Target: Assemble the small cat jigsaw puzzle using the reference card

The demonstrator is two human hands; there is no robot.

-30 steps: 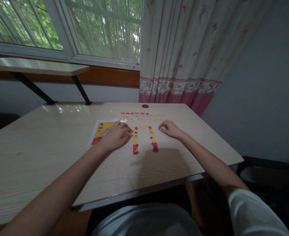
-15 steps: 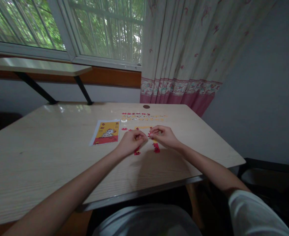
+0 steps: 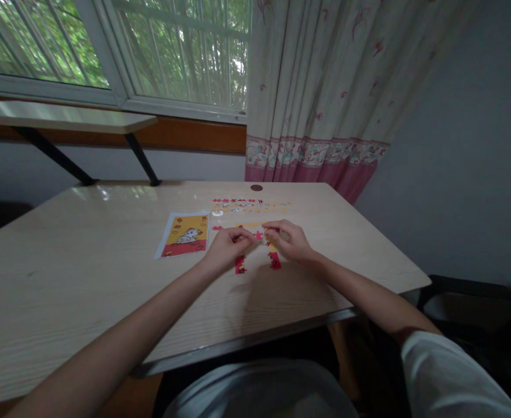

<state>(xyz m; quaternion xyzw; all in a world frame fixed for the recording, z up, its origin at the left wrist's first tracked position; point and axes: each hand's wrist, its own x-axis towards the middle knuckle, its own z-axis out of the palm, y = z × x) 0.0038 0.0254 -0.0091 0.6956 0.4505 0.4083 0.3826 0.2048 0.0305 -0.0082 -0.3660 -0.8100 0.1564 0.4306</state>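
Note:
A red jigsaw puzzle piece [image 3: 258, 235] is at the fingertips of my left hand [image 3: 230, 247], pinched there between thumb and finger. Just right of it, my right hand [image 3: 290, 239] hovers with its thumb and forefinger slightly apart and nothing visible between them. Under and around both hands lies a partly joined puzzle frame: a yellow strip [image 3: 250, 224] along the top, a red corner section [image 3: 240, 265] at lower left and another red section [image 3: 274, 260] at lower right. My hands cover parts of its sides.
Left of the puzzle lies a printed picture sheet [image 3: 185, 235] with a white animal on yellow and red. Rows of loose pieces [image 3: 238, 201] are spread behind my hands. A raised shelf [image 3: 64, 118] stands at the back left of the table [image 3: 107, 278]; a curtain [image 3: 311, 151] hangs behind.
The red piece has passed from my right fingertips to my left ones. My right fingers have parted from it. The view has shifted slightly.

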